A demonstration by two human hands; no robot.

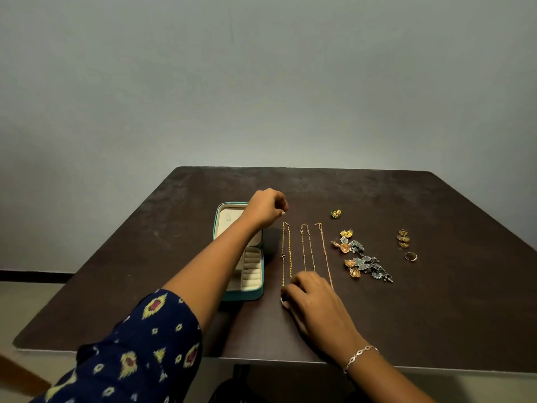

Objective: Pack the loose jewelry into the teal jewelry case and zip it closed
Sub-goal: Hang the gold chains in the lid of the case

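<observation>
Right hand pinching the near end of a yellow chain laid straight on a dark table. Beyond the grip, the left hand hangs with curled fingers above the chain's far end; contact cannot be told. Left of the grip lies an open teal case. To its right lie two more chains, earrings and rings.

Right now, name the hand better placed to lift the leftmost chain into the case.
Right. The right hand appears to pinch the near end of the leftmost chain; the left hand hovers curled above its far end, holding nothing visible.
</observation>
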